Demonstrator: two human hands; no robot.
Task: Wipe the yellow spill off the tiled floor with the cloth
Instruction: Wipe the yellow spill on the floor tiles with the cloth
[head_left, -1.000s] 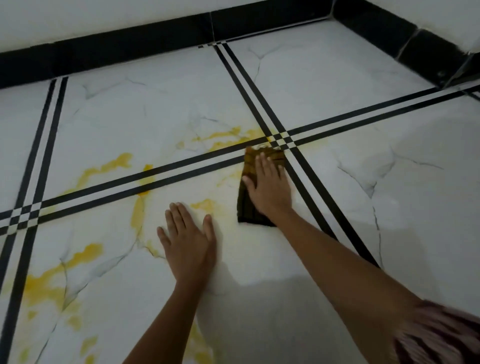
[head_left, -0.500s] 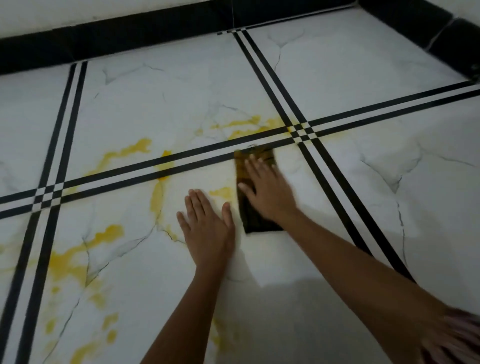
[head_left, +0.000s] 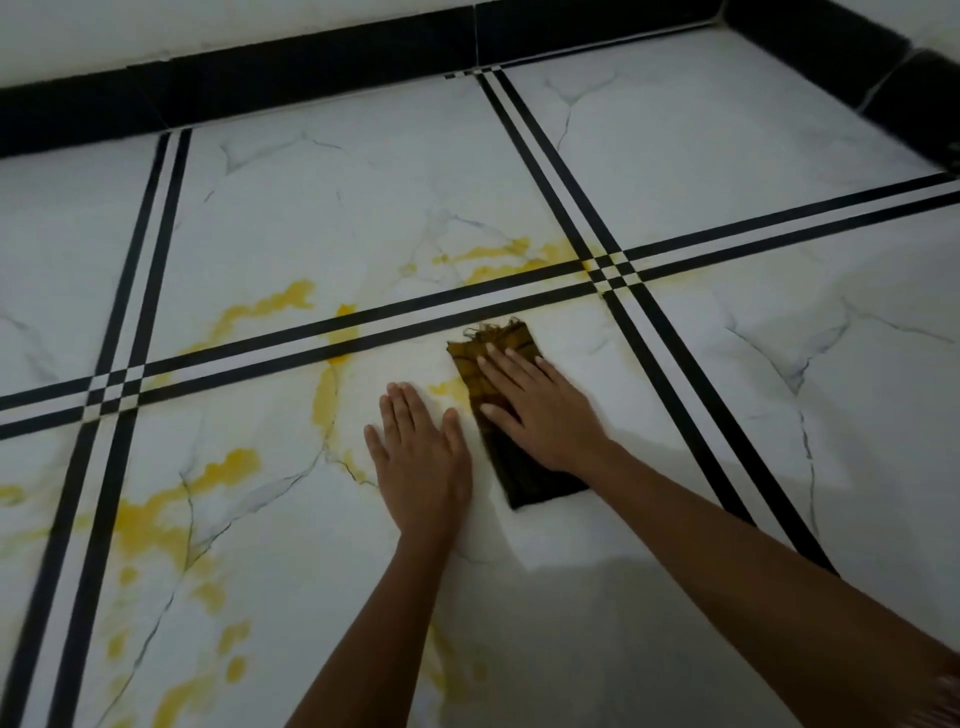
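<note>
A dark brown folded cloth (head_left: 496, 345) lies flat on the white marble-look tiled floor (head_left: 727, 441). My right hand (head_left: 540, 410) presses on it with straight fingers, covering its middle. My left hand (head_left: 421, 457) rests flat on the bare tile just left of the cloth. Yellow spill (head_left: 156, 519) streaks the floor to the left, with more patches (head_left: 498, 254) above the black stripe near the tile crossing, and a small smear (head_left: 447, 387) between my two hands.
Double black stripes (head_left: 613, 270) cross the floor in a grid. A black skirting (head_left: 311, 78) runs along the white wall at the back and turns at the right corner (head_left: 810, 36). My shadow covers the near floor.
My right hand has slid the cloth leftward and slightly toward me, away from the stripe crossing. My left hand stays planted flat on the tile. The camera view has shifted left.
</note>
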